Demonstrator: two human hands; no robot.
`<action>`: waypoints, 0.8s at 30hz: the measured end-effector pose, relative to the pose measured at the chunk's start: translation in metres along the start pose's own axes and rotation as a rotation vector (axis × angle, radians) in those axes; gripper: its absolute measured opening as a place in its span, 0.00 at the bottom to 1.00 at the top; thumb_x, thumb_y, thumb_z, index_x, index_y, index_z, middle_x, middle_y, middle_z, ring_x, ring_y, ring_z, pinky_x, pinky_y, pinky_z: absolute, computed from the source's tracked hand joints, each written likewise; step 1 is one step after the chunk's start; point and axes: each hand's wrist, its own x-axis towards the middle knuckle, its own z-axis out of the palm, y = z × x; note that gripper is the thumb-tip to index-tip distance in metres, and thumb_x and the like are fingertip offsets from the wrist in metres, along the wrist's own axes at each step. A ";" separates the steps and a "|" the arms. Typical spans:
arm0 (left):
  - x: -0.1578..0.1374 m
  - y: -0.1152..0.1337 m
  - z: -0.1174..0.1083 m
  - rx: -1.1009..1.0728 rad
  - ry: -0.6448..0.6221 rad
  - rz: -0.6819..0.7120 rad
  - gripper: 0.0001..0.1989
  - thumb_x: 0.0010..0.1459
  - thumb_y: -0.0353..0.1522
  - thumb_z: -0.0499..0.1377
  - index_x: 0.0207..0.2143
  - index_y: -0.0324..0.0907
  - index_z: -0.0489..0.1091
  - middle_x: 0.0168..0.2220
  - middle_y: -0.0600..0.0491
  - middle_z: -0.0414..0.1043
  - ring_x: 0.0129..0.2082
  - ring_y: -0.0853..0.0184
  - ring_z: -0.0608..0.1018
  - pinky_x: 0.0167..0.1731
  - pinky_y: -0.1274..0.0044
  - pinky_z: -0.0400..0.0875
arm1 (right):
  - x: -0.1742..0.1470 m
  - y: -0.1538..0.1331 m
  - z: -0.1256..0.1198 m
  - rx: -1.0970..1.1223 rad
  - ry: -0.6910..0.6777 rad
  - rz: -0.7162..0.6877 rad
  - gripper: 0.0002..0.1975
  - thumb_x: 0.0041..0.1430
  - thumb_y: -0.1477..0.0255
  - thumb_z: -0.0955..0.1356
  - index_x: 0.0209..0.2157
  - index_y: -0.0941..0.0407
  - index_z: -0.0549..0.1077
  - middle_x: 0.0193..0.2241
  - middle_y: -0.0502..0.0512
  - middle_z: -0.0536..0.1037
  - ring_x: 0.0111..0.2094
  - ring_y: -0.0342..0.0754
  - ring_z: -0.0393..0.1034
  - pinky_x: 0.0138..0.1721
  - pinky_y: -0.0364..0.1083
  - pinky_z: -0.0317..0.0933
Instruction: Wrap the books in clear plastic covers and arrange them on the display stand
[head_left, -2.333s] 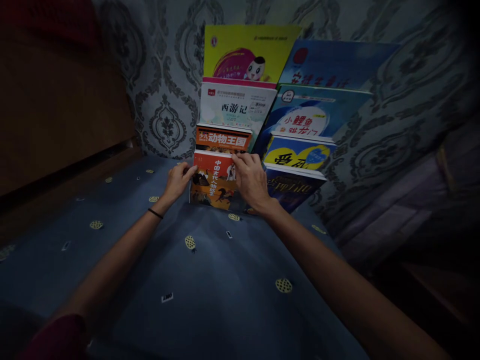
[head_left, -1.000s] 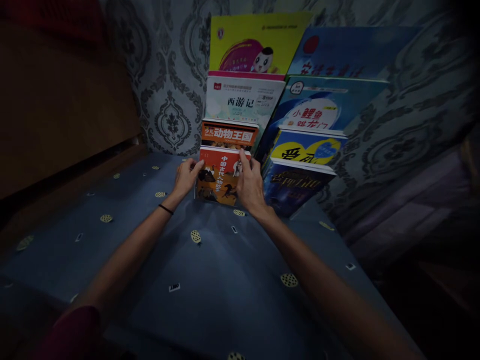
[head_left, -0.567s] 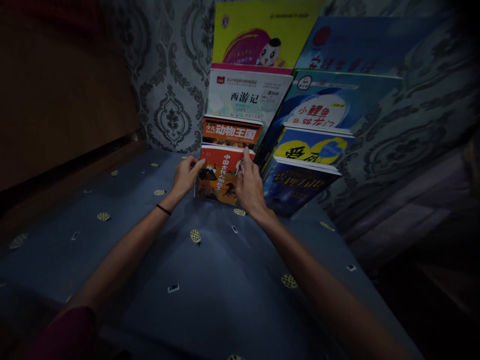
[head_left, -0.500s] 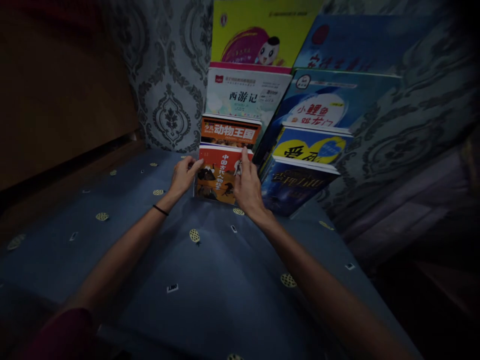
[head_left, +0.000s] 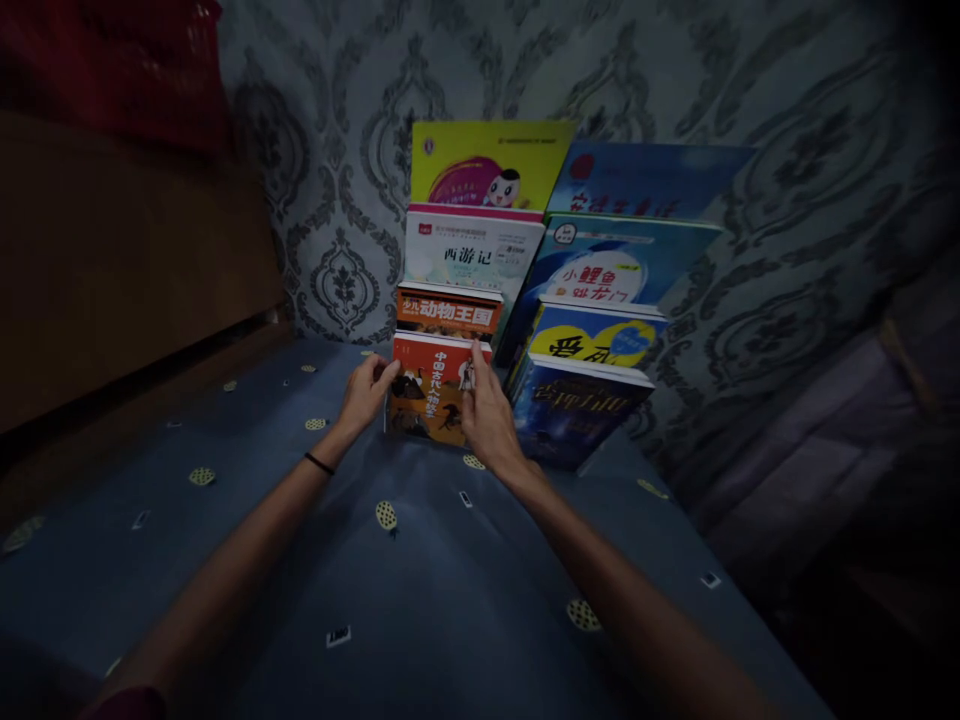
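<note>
A small red and orange book (head_left: pixel 431 385) stands upright at the front of the left row of books. My left hand (head_left: pixel 367 392) grips its left edge, the thumb on the front cover and the other fingers out of sight behind. At the right edge, my right hand (head_left: pixel 487 412) clasps the same book, with fingers reaching up to its top corner. Directly behind it are an orange book (head_left: pixel 450 310), a white book (head_left: pixel 476 245) with a pink top and a tall yellow-green book (head_left: pixel 491 160).
To the right stands a second row: a dark blue book (head_left: pixel 577 410), a blue and yellow book (head_left: pixel 600 335), a light blue book (head_left: pixel 637 255) and a larger blue book (head_left: pixel 652 175). Patterned wallpaper (head_left: pixel 337 270) rises behind. A wooden cabinet (head_left: pixel 127 270) is left of the blue cloth (head_left: pixel 262 560).
The view has tilted up, so the books sit lower in the picture and more wallpaper and a red bag show. Both hands keep their hold on the red and orange book.
</note>
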 end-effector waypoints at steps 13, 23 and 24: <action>0.006 0.017 0.000 0.085 0.037 0.114 0.10 0.64 0.33 0.55 0.44 0.41 0.73 0.44 0.47 0.79 0.43 0.60 0.79 0.44 0.71 0.71 | -0.004 0.020 0.019 0.074 0.042 0.229 0.37 0.62 0.72 0.59 0.71 0.65 0.48 0.54 0.72 0.76 0.54 0.63 0.74 0.55 0.64 0.68; 0.006 0.016 0.000 0.200 0.041 0.131 0.09 0.64 0.31 0.54 0.40 0.43 0.74 0.40 0.49 0.78 0.41 0.61 0.77 0.43 0.72 0.70 | -0.005 0.020 0.019 0.113 0.102 0.228 0.33 0.60 0.76 0.60 0.68 0.60 0.57 0.57 0.67 0.75 0.55 0.61 0.73 0.56 0.63 0.68; 0.006 0.016 0.000 0.202 0.040 0.134 0.09 0.64 0.31 0.54 0.40 0.43 0.74 0.40 0.49 0.78 0.41 0.61 0.77 0.44 0.72 0.70 | -0.005 0.019 0.018 0.110 0.090 0.233 0.33 0.60 0.76 0.60 0.68 0.61 0.57 0.56 0.68 0.75 0.55 0.62 0.73 0.56 0.63 0.68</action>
